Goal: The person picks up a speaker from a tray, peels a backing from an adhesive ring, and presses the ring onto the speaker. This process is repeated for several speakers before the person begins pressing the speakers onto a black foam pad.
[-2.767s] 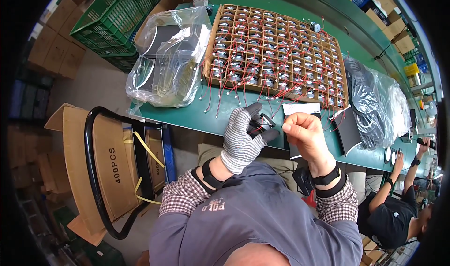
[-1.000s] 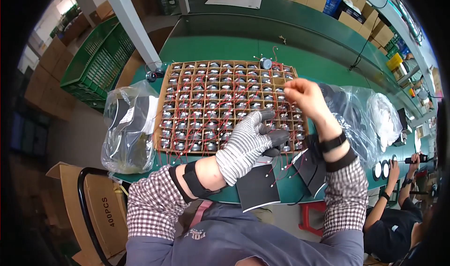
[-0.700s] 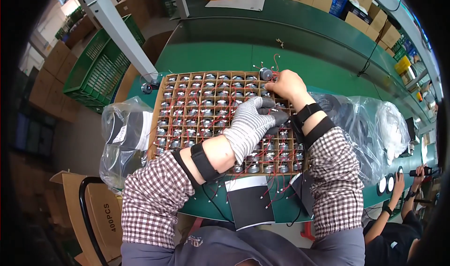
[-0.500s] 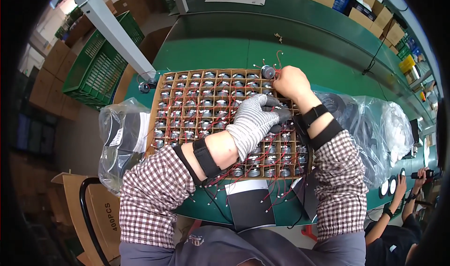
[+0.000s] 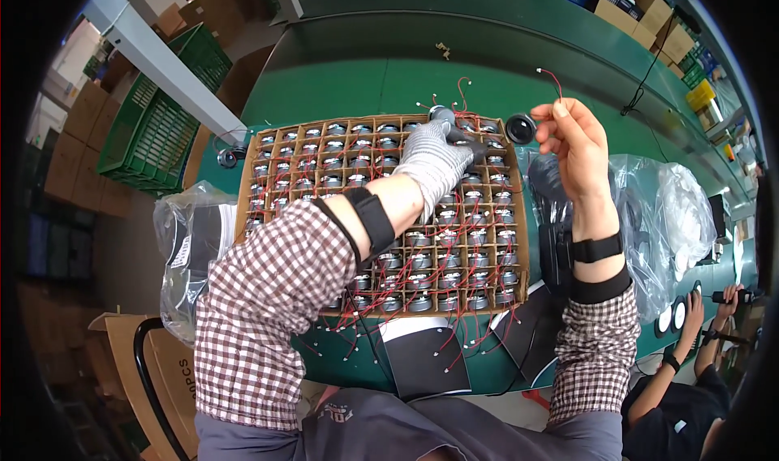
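Above the green bench point(image 5: 324, 88), the right hand point(image 5: 578, 140) pinches a round speaker point(image 5: 520, 128) at its left, seemingly a picking step whose next move calls for minding the red wire point(image 5: 558, 86); whether the left hand point(image 5: 432, 159) grips anything, I cannot tell.

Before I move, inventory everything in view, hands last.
Divided cardboard tray: one, brown, bench centre.
Round wired parts: dozens, grey and black, in its cells.
Round rimmed part: one, black, held upper right.
Thin plastic bags: at least two, clear, flanking the tray.
Rectangular sheets: two, black and white, before the tray.
Long workbench: one, green, under the tray.
Slatted plastic crate: at least one, green, left.
Slanted metal post: one, grey, upper left.
Cardboard boxes: several, brown, around the edges.
Co-worker: one, black shirt, lower right.
Left hand: one, striped grey glove, over the tray.
Right hand: one, bare, upper right.
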A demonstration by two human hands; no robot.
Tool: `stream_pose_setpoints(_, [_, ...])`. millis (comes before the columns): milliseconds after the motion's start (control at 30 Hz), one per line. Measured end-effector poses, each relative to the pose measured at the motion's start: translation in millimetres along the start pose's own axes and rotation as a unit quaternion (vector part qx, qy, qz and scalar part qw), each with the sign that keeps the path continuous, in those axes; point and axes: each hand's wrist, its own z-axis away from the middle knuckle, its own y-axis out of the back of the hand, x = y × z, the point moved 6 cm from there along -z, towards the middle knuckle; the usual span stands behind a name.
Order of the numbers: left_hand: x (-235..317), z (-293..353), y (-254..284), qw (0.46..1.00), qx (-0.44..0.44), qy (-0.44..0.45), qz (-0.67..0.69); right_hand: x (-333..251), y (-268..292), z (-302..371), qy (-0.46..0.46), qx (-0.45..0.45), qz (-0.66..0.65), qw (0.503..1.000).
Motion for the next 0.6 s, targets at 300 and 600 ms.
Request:
stream_pose_setpoints(300, [14.7,-26.4,-18.0,0.945,-0.018,-0.041,-0.324,8.3,4.3,25.7,-0.015,-0.025,-0.016,0.999])
stream_pose_setpoints(600, [25.2,-4.9,-32.1,0.858,-0.046,-0.167,-0.484,2.8,-9.5,46.7,-0.014,-0.046,0.000,0.999])
